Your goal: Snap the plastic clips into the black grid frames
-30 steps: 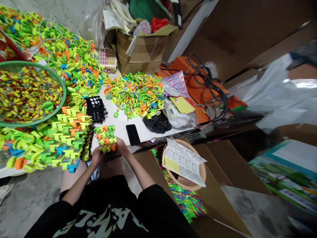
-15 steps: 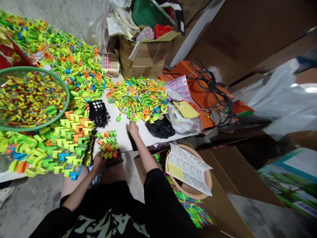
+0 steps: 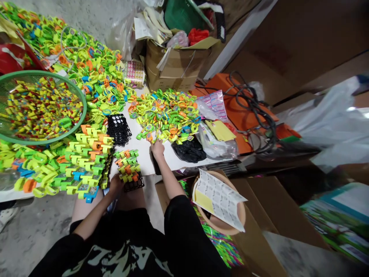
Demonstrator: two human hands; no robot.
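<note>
My left hand (image 3: 115, 186) is at the left edge of a small black grid tray (image 3: 137, 184), its fingers partly hidden and seemingly closed on the edge. Rows of yellow, green and orange plastic pieces, like toy watches (image 3: 127, 164), fill most of that tray. My right hand (image 3: 158, 149) reaches the near edge of a loose pile of similar pieces (image 3: 170, 115). Its fingers are bunched together, and what they pinch, if anything, is too small to make out. Left of the tray, more pieces stand in tight stacked rows (image 3: 89, 161).
A stack of empty black grids (image 3: 118, 130) lies on the white tabletop (image 3: 145, 154). At left stands a green basket (image 3: 83, 115) of tiny yellow and red parts. A black plastic bag (image 3: 188, 150), a cardboard box (image 3: 175, 65) and an orange machine (image 3: 230, 104) with cables flank the pile.
The whole view has shifted slightly. My right hand stays at the pile's near edge, its fingers slightly repositioned. My left hand remains at the tray.
</note>
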